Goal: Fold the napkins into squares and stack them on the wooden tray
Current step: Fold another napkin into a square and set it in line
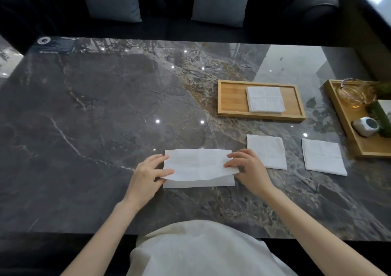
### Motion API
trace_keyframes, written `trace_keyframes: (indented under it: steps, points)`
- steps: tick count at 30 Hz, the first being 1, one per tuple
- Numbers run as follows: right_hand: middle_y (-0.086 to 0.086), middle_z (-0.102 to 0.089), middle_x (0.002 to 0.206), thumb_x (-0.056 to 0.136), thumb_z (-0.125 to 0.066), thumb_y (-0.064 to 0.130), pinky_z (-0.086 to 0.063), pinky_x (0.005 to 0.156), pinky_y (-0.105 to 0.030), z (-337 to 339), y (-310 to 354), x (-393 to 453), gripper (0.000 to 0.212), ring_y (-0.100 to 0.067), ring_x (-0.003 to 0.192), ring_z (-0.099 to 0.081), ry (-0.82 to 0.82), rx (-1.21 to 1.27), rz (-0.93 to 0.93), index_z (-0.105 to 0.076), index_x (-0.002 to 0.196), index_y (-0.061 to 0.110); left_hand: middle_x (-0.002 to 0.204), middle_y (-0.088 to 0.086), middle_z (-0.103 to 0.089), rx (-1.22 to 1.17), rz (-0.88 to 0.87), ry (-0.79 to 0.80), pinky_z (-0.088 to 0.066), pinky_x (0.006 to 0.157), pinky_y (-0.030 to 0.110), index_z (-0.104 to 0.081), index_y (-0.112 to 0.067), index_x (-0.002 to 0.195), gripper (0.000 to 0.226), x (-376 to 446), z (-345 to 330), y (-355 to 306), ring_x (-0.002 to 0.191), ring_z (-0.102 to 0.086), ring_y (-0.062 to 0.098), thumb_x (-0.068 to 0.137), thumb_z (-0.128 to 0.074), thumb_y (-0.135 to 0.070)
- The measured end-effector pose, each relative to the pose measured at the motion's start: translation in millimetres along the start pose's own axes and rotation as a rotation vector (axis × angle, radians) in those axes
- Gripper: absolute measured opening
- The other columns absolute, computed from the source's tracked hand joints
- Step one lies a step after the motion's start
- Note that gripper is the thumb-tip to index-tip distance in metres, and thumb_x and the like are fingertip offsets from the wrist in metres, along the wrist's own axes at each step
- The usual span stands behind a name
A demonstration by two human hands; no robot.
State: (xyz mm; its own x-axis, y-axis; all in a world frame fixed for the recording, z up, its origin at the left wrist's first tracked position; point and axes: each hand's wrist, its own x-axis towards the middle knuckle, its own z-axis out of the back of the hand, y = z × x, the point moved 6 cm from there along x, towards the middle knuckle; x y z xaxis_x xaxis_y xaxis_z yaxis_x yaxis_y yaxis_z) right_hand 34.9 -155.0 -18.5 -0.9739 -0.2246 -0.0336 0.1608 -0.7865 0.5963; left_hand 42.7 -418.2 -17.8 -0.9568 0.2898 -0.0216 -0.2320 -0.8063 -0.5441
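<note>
Two hands on the napkin (198, 167) at the near middle of the table (84, 110): my left hand (148, 171) pinches its left end, thumb on top, and my right hand (245, 165) pinches its right end, upper layer lifted off the lower one along the near edge. Folded squares: one stack (265, 99) sits in the tray (231, 97), how many layers I cannot tell; one square (267, 151) lies just right of my right hand, and another (323, 159) further right, beside a second tray (359, 144) holding tea things.
</note>
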Motion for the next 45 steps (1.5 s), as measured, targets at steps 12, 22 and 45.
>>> trace_keyframes:
  steps: [12, 22, 45]
  points:
    - [-0.003, -0.07, 0.11, 0.073, -0.059, 0.003, -0.053, 0.084, -0.042, -9, 2, -25, 0.036, -0.025, 0.106, -0.054, -0.086, -0.374, 0.165, -0.069, 0.105, 0.016, 0.113, 0.009, -0.067, 0.213, -0.093, -0.052, -0.039, 0.09, 0.032, -0.07, -0.012, 0.096, 0.042, -16, -12, -5, 0.112, -0.048, 0.017, 0.075, -0.034, -0.011]
    - [0.001, -0.01, 0.156, 0.087, 0.011, 0.051, 0.008, 0.114, -0.036, -67, 42, -1, 0.074, -0.012, 0.141, 0.003, 0.149, -0.288, -0.024, -0.014, 0.147, 0.017, 0.151, 0.005, -0.014, 0.332, -0.017, 0.151, -0.012, 0.11, 0.041, -0.015, -0.009, 0.141, 0.061, 21, -69, -52, 0.138, -0.01, 0.019, 0.088, -0.008, -0.038]
    - [0.003, 0.003, 0.154, 0.093, 0.003, 0.047, 0.019, 0.111, -0.038, -52, 5, -13, 0.061, -0.016, 0.142, 0.008, 0.088, -0.449, -0.095, 0.0, 0.147, 0.018, 0.146, 0.009, -0.034, 0.428, 0.119, 0.046, -0.015, 0.11, 0.048, -0.029, -0.006, 0.138, 0.063, -2, -54, -4, 0.136, -0.026, 0.019, 0.095, 0.001, -0.04]
